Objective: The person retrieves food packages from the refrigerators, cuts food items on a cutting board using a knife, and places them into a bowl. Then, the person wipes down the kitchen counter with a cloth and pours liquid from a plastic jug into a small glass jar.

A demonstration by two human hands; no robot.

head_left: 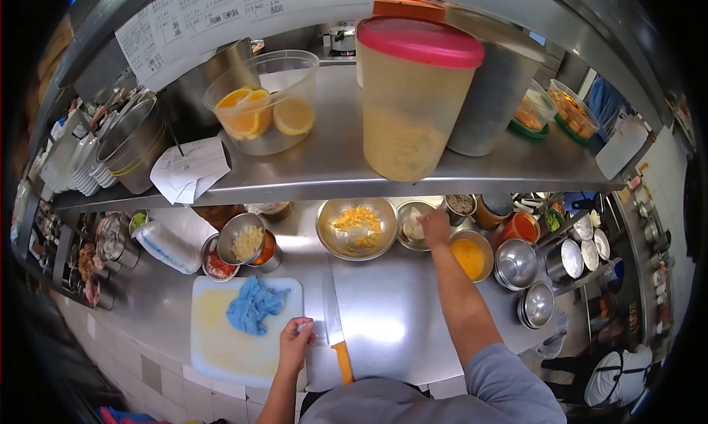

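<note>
My right hand [435, 226] reaches into a small metal bowl [410, 240] that holds something pale; its fingertips are partly hidden there. Left of that bowl stands a larger metal bowl [356, 253] with shredded yellow food. My left hand [297, 334] is closed at the right edge of a white cutting board [210, 350], and a small whitish bit shows at its fingertips. A crumpled blue cloth [254, 306] lies on the board. Between my hands, a knife with an orange handle [343, 362] rests on the steel counter, its blade pointing away from me.
A bowl of yellow liquid [467, 258] and stacked metal bowls [516, 263] stand at the right. Containers of chopped food [247, 243] are behind the board. The shelf [332, 181] above bears a pink-lidded container [413, 107] and a tub with citrus slices [262, 114].
</note>
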